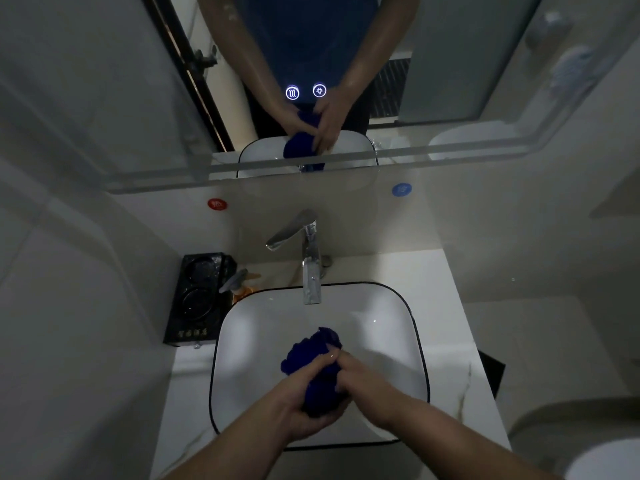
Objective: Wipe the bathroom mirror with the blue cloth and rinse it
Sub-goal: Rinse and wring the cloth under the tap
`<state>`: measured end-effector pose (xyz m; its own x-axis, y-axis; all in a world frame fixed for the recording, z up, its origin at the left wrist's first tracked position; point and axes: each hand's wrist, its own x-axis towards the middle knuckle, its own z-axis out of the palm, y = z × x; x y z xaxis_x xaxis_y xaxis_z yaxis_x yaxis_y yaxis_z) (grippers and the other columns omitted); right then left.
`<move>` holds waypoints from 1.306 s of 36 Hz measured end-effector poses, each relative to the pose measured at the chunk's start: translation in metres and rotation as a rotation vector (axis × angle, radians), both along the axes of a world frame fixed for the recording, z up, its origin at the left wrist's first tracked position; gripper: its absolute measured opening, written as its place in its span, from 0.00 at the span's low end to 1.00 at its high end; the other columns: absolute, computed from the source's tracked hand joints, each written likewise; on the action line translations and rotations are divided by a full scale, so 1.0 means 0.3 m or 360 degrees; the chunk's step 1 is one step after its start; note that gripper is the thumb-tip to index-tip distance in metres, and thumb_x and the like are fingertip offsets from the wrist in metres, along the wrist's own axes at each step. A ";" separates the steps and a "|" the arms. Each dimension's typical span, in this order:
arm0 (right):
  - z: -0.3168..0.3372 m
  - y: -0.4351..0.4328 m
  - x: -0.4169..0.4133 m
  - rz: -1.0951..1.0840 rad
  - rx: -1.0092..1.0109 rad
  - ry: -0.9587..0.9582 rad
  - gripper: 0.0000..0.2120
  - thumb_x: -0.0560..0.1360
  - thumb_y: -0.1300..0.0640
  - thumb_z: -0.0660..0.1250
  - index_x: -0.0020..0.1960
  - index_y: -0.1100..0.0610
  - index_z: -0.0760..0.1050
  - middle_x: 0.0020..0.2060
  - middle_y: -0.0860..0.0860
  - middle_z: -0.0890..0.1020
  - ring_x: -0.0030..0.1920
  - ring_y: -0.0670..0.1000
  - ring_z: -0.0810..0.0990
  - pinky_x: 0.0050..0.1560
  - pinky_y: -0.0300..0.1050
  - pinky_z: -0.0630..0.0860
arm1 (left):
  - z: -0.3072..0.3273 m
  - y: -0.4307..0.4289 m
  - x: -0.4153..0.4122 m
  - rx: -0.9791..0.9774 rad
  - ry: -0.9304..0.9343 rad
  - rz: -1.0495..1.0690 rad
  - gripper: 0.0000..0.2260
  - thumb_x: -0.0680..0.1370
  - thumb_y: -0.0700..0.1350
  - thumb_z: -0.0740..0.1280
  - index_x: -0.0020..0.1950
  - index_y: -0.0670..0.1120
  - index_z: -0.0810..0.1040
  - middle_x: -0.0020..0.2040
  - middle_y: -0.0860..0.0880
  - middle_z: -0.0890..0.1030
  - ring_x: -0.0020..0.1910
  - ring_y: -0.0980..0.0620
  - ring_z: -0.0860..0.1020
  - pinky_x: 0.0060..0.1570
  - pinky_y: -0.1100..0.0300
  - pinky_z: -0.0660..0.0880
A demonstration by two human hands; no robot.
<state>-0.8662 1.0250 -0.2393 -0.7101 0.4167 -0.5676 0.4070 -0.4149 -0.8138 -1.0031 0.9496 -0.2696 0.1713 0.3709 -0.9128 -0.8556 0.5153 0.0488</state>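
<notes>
Blue cloth [311,353] bunched above the basin [417,327], on the near side of the faucet [311,271]. Left hand [298,403] and right hand [363,377] both clamped round it. No water stream visible. Risks: a hard squeeze spatters the countertop [446,306]; a slack grip drops the cloth.

You are in a bathroom: a white basin [412,318] sits on a pale counter [450,306], a chrome tap [310,261] behind it, a wall mirror [104,98] with two lit touch buttons [292,93] hangs above, a black tray [192,329] holds the counter's rear left corner, and a toilet [571,434] stands past its right edge.
</notes>
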 end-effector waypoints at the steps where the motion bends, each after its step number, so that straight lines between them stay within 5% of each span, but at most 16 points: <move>1: 0.006 0.013 0.004 -0.0046 -0.0071 -0.0021 0.28 0.63 0.62 0.61 0.62 0.47 0.80 0.55 0.46 0.87 0.56 0.40 0.85 0.55 0.34 0.78 | 0.007 -0.002 -0.009 0.0002 0.0015 -0.0034 0.40 0.62 0.38 0.88 0.72 0.41 0.77 0.63 0.32 0.83 0.54 0.34 0.85 0.43 0.45 0.84; 4: 0.001 0.053 0.032 0.0071 0.0383 -0.0301 0.32 0.66 0.57 0.62 0.70 0.45 0.74 0.68 0.48 0.79 0.68 0.46 0.79 0.66 0.38 0.75 | 0.044 -0.006 -0.045 0.0028 0.0054 -0.0228 0.32 0.70 0.36 0.80 0.73 0.41 0.74 0.56 0.35 0.84 0.43 0.39 0.83 0.31 0.54 0.79; 7: -0.040 0.076 0.058 0.0580 0.1137 -0.0546 0.44 0.74 0.58 0.63 0.86 0.40 0.53 0.84 0.50 0.62 0.83 0.52 0.63 0.83 0.48 0.64 | 0.067 -0.006 -0.077 0.0017 0.0136 -0.0478 0.27 0.70 0.37 0.77 0.69 0.38 0.77 0.52 0.37 0.84 0.40 0.42 0.82 0.29 0.58 0.76; 10: -0.102 0.087 0.038 0.0868 0.1575 -0.0549 0.52 0.77 0.47 0.70 0.86 0.38 0.36 0.88 0.53 0.50 0.86 0.56 0.55 0.85 0.54 0.58 | 0.085 0.008 -0.098 0.0000 0.0317 -0.0825 0.26 0.71 0.41 0.76 0.68 0.38 0.76 0.51 0.37 0.85 0.42 0.42 0.83 0.31 0.59 0.75; 15: -0.133 0.156 -0.014 0.1084 0.1914 -0.0360 0.54 0.75 0.44 0.75 0.87 0.40 0.41 0.88 0.50 0.52 0.86 0.58 0.57 0.84 0.60 0.60 | 0.137 0.050 -0.116 0.0124 0.0672 -0.1535 0.24 0.71 0.45 0.76 0.66 0.44 0.77 0.55 0.42 0.83 0.48 0.45 0.82 0.39 0.58 0.78; 19: -0.102 0.196 -0.035 0.1225 0.1899 -0.0154 0.56 0.74 0.49 0.78 0.87 0.43 0.43 0.85 0.47 0.60 0.82 0.55 0.66 0.80 0.56 0.68 | 0.131 0.084 -0.146 0.0246 0.0854 -0.1923 0.29 0.67 0.52 0.82 0.66 0.51 0.77 0.60 0.44 0.83 0.54 0.44 0.83 0.50 0.53 0.83; 23: -0.086 0.205 -0.058 0.1340 0.1849 -0.0162 0.58 0.72 0.55 0.79 0.86 0.39 0.43 0.74 0.51 0.69 0.63 0.57 0.80 0.59 0.55 0.82 | 0.131 0.117 -0.145 0.0331 0.1233 -0.2511 0.31 0.69 0.57 0.81 0.69 0.55 0.76 0.59 0.49 0.83 0.55 0.47 0.84 0.56 0.49 0.85; 26: -0.076 0.197 -0.085 0.1371 0.1717 -0.0333 0.52 0.71 0.53 0.79 0.84 0.40 0.51 0.67 0.52 0.72 0.55 0.59 0.82 0.54 0.55 0.82 | 0.142 0.133 -0.115 0.0348 0.1471 -0.2714 0.17 0.77 0.51 0.75 0.64 0.50 0.80 0.53 0.50 0.82 0.54 0.46 0.83 0.58 0.49 0.83; 28: -0.059 0.179 -0.112 0.1371 0.1640 -0.0501 0.44 0.71 0.53 0.78 0.80 0.43 0.59 0.64 0.53 0.76 0.54 0.59 0.83 0.53 0.53 0.81 | 0.123 0.138 -0.095 0.0329 0.1572 -0.2742 0.12 0.82 0.47 0.68 0.63 0.45 0.82 0.46 0.50 0.78 0.52 0.47 0.80 0.60 0.51 0.78; 33: 0.005 0.156 -0.184 0.1529 0.1217 -0.0868 0.17 0.76 0.52 0.73 0.63 0.55 0.76 0.54 0.55 0.82 0.53 0.58 0.84 0.51 0.50 0.78 | 0.064 0.093 -0.078 0.0135 0.2083 -0.2544 0.33 0.76 0.51 0.73 0.75 0.45 0.62 0.56 0.47 0.82 0.55 0.47 0.83 0.51 0.54 0.79; 35: 0.007 0.168 -0.204 0.1547 0.0971 -0.0964 0.08 0.72 0.57 0.72 0.50 0.57 0.80 0.48 0.57 0.85 0.47 0.59 0.85 0.46 0.50 0.79 | 0.058 0.060 -0.065 0.0201 0.2329 -0.2455 0.32 0.75 0.53 0.73 0.73 0.49 0.61 0.55 0.49 0.83 0.53 0.47 0.84 0.45 0.54 0.78; 39: 0.024 0.238 -0.189 0.1325 0.0419 -0.1069 0.07 0.63 0.59 0.75 0.40 0.57 0.80 0.36 0.54 0.82 0.33 0.56 0.78 0.35 0.43 0.74 | 0.034 0.057 -0.051 0.0397 0.2729 -0.2349 0.24 0.75 0.59 0.71 0.66 0.55 0.65 0.50 0.51 0.83 0.47 0.46 0.84 0.38 0.55 0.73; 42: 0.031 0.264 -0.173 0.1219 0.0326 -0.1029 0.10 0.67 0.59 0.75 0.46 0.60 0.83 0.37 0.55 0.81 0.34 0.54 0.78 0.35 0.43 0.72 | 0.035 0.073 -0.068 0.0484 0.2873 -0.2358 0.19 0.77 0.58 0.69 0.64 0.56 0.68 0.50 0.51 0.83 0.46 0.46 0.84 0.40 0.55 0.77; 44: 0.012 0.255 -0.171 0.1160 0.0395 -0.0957 0.19 0.70 0.58 0.75 0.59 0.61 0.81 0.46 0.56 0.83 0.44 0.57 0.83 0.41 0.46 0.76 | 0.032 0.075 -0.085 0.0500 0.2784 -0.2294 0.16 0.77 0.54 0.68 0.63 0.56 0.70 0.49 0.51 0.83 0.44 0.48 0.82 0.41 0.54 0.81; 47: -0.016 0.221 -0.151 0.1024 0.0682 -0.0881 0.41 0.71 0.55 0.73 0.81 0.52 0.62 0.61 0.56 0.80 0.58 0.57 0.83 0.53 0.49 0.80 | 0.039 0.081 -0.106 0.0423 0.2374 -0.2109 0.13 0.75 0.47 0.69 0.58 0.53 0.72 0.45 0.54 0.81 0.39 0.54 0.78 0.36 0.57 0.77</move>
<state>-0.9114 1.0913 -0.2443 -0.5520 0.2901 -0.7818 0.8268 0.3124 -0.4678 -1.0349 0.9738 -0.2579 -0.2945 0.7988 -0.5246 0.7500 0.5334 0.3912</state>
